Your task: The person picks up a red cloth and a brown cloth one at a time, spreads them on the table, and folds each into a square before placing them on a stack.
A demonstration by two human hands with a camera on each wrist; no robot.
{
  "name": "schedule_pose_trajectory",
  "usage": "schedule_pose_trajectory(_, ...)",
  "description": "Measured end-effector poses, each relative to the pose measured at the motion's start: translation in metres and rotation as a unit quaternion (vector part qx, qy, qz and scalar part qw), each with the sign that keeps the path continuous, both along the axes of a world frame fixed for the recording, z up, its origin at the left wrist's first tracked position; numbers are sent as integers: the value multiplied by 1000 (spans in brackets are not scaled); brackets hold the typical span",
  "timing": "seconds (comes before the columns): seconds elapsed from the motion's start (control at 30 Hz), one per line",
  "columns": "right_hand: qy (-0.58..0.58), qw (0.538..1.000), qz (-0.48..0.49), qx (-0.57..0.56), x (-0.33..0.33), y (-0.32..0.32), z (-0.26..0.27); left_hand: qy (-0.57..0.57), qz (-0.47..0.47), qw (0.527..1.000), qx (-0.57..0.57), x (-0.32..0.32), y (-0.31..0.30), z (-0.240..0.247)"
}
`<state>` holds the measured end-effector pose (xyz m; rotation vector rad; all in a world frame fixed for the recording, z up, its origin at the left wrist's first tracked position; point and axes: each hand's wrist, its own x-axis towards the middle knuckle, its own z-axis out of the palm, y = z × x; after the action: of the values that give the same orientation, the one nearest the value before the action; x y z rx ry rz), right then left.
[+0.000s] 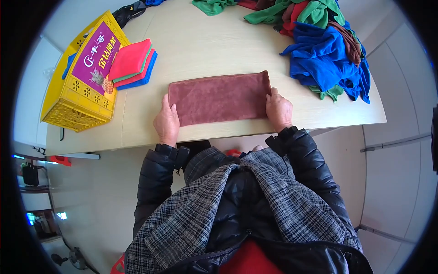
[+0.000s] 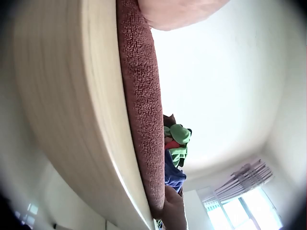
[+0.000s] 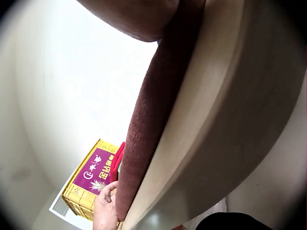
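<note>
A brown towel [image 1: 219,99], folded into a long rectangle, lies on the table in front of the person. At its left end the left hand [image 1: 167,120] grips the short edge, thumb on the near side. The right hand [image 1: 278,109] pinches the opposite short edge near its middle. The far right corner of the towel sticks up a little. In the left wrist view the towel's thick folded side [image 2: 143,105] runs along the table edge, with the right hand [image 2: 173,211] at its far end. The right wrist view shows the left hand [image 3: 105,208] at the other end.
On the table's left stands a yellow crate [image 1: 82,98] with a purple pineapple label. A stack of folded red, green and blue towels [image 1: 132,64] leans beside it. Loose blue towels [image 1: 319,57] and other colours are heaped at the right. A green cloth [image 1: 213,6] lies at the back.
</note>
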<state>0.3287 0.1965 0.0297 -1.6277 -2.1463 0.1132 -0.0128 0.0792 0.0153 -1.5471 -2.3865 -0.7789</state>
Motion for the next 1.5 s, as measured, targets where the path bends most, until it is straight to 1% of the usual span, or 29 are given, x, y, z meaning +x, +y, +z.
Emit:
schedule_pose_trajectory(0.13, -6, 1000, -29, -7, -1, -4, -1, 21, 18, 1000, -12, 3, -5, 2)
schedule_pose_trajectory(0.3, -12, 999, -42, 12, 1, -5, -2, 26, 34, 999, -21, 8, -7, 10)
schedule_pose_trajectory(0.4, -39, 997, -60, -17, 5, -4, 2, 9, 48, 997, -64, 11, -6, 17)
schedule_pose_trajectory(0.43, -40, 997, -61, -15, 8, -4, 5, 8, 46, 997, -63, 11, -8, 19)
schedule_pose_trajectory(0.53, -70, 996, -45, 39, 16, -2, 17, 30, 31, 999, -33, 10, -13, 29)
schedule_pose_trajectory(0.57, -71, 996, -47, 38, 12, -3, 27, 30, 29, 999, -34, 12, -11, 34)
schedule_pose_trajectory(0.63, -28, 994, 72, 79, -13, -9, 46, 80, -73, 994, -19, 25, -5, 46)
schedule_pose_trajectory(0.67, -22, 988, 143, 55, -29, -7, 34, 104, -124, 987, -11, 33, 0, 48)
schedule_pose_trajectory(0.7, -15, 976, 214, 34, -48, -6, 23, 104, -127, 986, -11, 44, 9, 45)
schedule_pose_trajectory(0.77, 85, 957, 273, 49, -94, -29, 27, 111, -275, 955, -8, 60, 27, 31)
schedule_pose_trajectory(0.8, 87, 957, 271, 52, -101, -31, 18, 114, -278, 954, -7, 59, 31, 22)
schedule_pose_trajectory(0.87, 24, 968, 245, 50, -110, -33, -11, 107, -274, 955, -49, 59, 40, 2)
schedule_pose_trajectory(0.9, -9, 972, 232, 46, -111, -34, -16, 102, -271, 955, -71, 59, 42, 0)
schedule_pose_trajectory(0.93, -8, 972, 230, 43, -106, -29, -20, 101, -274, 953, -74, 57, 42, -2)
schedule_pose_trajectory(1.03, -64, 983, 169, 15, -74, -5, -17, 82, -222, 961, -143, 47, 35, 7)
schedule_pose_trajectory(1.07, -63, 983, 171, 14, -79, 0, -23, 83, -220, 961, -144, 30, 33, 1)
schedule_pose_trajectory(1.17, -72, 990, 115, 42, -57, 13, -24, 86, -171, 973, -132, 16, 33, -6)
schedule_pose_trajectory(1.2, -72, 990, 117, 42, -52, 16, -25, 86, -170, 973, -132, 12, 32, -8)
schedule_pose_trajectory(1.3, -78, 995, 66, 0, -38, 22, -18, 41, -119, 981, -146, 2, 33, -8)
schedule_pose_trajectory(1.43, -72, 996, 44, -16, -10, 33, -15, 6, -79, 983, -165, -9, 28, -3)
schedule_pose_trajectory(1.47, -70, 996, 49, -10, -8, 33, -13, 8, -74, 984, -161, -11, 25, -2)
schedule_pose_trajectory(1.5, -104, 994, 27, 2, -5, 31, -13, 33, -46, 986, -160, -12, 21, -2)
